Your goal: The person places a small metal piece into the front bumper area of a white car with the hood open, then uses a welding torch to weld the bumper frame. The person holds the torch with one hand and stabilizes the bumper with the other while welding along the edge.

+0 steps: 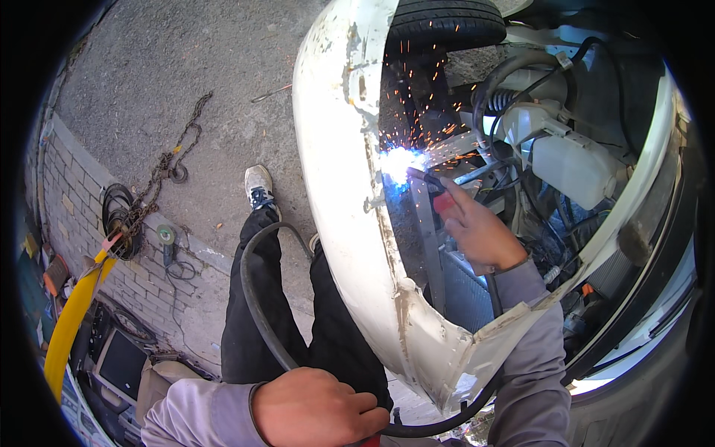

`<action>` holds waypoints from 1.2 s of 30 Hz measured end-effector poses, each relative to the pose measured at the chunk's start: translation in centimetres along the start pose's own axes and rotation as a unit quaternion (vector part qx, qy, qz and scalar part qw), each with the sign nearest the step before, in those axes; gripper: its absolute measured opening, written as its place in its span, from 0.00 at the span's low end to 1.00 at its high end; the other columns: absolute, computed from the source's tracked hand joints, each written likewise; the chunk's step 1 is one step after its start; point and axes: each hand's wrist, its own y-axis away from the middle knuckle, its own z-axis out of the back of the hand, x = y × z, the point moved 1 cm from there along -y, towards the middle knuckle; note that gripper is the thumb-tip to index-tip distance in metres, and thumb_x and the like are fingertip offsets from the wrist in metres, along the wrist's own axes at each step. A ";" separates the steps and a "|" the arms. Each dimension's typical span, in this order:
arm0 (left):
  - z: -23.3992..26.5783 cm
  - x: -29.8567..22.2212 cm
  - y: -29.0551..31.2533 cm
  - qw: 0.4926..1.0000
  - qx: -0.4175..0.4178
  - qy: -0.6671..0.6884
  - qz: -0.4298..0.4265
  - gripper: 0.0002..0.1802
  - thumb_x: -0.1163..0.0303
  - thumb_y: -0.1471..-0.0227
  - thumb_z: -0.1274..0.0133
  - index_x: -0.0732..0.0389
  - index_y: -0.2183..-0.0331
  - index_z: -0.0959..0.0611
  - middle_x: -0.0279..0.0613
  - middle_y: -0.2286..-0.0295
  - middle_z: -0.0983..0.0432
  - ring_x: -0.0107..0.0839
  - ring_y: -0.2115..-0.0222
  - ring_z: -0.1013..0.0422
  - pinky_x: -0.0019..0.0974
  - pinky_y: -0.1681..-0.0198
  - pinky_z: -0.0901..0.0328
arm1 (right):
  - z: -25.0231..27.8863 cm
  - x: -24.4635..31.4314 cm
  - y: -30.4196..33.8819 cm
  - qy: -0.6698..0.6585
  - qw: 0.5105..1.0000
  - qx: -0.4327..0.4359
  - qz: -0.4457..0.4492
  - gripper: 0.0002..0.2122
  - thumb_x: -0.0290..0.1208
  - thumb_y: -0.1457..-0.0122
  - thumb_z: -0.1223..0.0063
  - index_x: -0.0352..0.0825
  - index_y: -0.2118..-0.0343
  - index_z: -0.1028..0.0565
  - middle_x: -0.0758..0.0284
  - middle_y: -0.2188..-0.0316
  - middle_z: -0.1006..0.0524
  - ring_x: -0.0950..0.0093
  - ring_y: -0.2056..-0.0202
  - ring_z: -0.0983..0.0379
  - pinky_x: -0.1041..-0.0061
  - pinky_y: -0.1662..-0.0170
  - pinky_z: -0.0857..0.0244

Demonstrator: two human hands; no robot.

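Observation:
My right hand [484, 237] is wrapped around a welding torch [425, 178] with a red part by the fingers. Its tip meets a blinding white-blue arc [402, 164] at the inner edge of a white, chipped car body panel [339, 149], and orange sparks spray upward. A thick black cable [257, 305] loops past my legs and passes behind my left hand [320, 408]. That hand is closed low in front of me, its fingers curled; a bit of red shows beneath them, but what they hold is hidden.
Inside the opened car front are a white plastic tank [573, 165], hoses, metal bars and a radiator [469, 290]. A tire [447, 22] lies beyond. Left on the ground are a rusty chain [158, 179], a yellow strap [71, 320], an angle grinder [167, 242] and a car seat.

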 end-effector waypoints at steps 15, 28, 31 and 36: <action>0.5 -0.1 -0.2 1.000 0.005 -0.003 0.000 0.11 0.68 0.48 0.45 0.60 0.61 0.22 0.38 0.75 0.30 0.35 0.76 0.23 0.37 0.77 0.29 | 0.6 -0.5 1.2 -0.090 0.993 0.007 -0.078 0.36 0.21 0.37 0.52 0.40 0.25 0.47 0.66 0.62 0.21 0.81 0.73 0.30 0.79 0.69 0.32; 0.3 -0.1 -0.3 1.000 0.015 -0.003 0.003 0.12 0.68 0.47 0.45 0.60 0.61 0.21 0.38 0.75 0.29 0.35 0.76 0.23 0.37 0.76 0.28 | -0.3 -0.9 1.0 -0.102 0.993 0.026 -0.060 0.35 0.20 0.36 0.53 0.35 0.26 0.47 0.70 0.64 0.23 0.82 0.72 0.31 0.79 0.69 0.33; 0.3 -0.1 -0.2 1.000 0.008 0.009 0.007 0.12 0.67 0.47 0.44 0.60 0.60 0.21 0.38 0.75 0.29 0.35 0.76 0.22 0.37 0.76 0.28 | -0.3 -1.1 0.9 -0.071 0.996 0.024 -0.038 0.34 0.20 0.36 0.53 0.34 0.26 0.47 0.66 0.59 0.22 0.79 0.65 0.27 0.79 0.61 0.30; 0.3 -0.1 -0.2 1.000 0.011 0.005 0.006 0.12 0.67 0.47 0.44 0.60 0.61 0.21 0.38 0.75 0.29 0.36 0.76 0.22 0.37 0.76 0.28 | -0.5 -1.0 0.7 -0.086 0.995 0.031 -0.027 0.34 0.20 0.36 0.52 0.31 0.27 0.47 0.62 0.52 0.21 0.76 0.55 0.25 0.78 0.49 0.31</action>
